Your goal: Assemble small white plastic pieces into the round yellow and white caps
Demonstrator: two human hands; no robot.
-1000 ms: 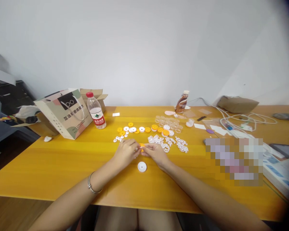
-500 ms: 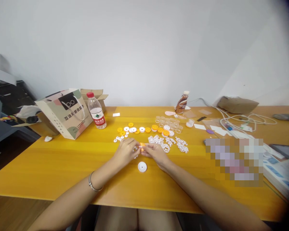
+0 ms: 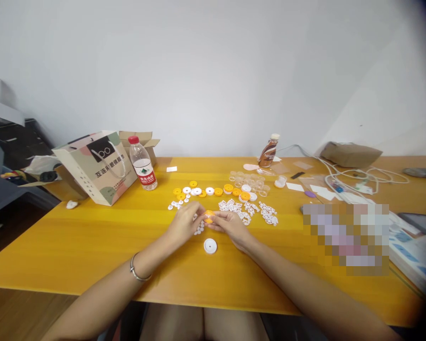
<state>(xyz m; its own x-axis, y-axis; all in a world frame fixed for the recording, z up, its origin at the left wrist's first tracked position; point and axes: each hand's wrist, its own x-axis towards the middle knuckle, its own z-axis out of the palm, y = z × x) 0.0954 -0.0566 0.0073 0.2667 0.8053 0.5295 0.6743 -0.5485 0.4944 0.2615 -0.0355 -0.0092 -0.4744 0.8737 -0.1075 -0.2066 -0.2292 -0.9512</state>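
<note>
Between my two hands is an orange disc (image 3: 209, 217), gripped at its left edge by my left hand (image 3: 186, 221) and at its right by my right hand (image 3: 230, 227). Its face shows a small pale centre, too small to make out. Just below, a white round disc (image 3: 210, 246) with a centre hole lies on the table. Small white round pieces (image 3: 199, 229) sit partly hidden beside my left fingers. White openwork pieces (image 3: 230, 205) lie beyond my right hand. A row of orange and white discs (image 3: 218, 192) stretches behind both hands.
Clear plastic rings (image 3: 248, 179) lie behind the discs. A water bottle (image 3: 144, 166) and a paper bag (image 3: 102, 173) stand at left, a brown drink bottle (image 3: 269, 152) at the back. White cables (image 3: 332, 177) and a blurred patch (image 3: 346, 237) are at right.
The orange disc has turned so that its face shows more toward me. My left fingers have shifted slightly, uncovering more of the small white pieces beneath.
</note>
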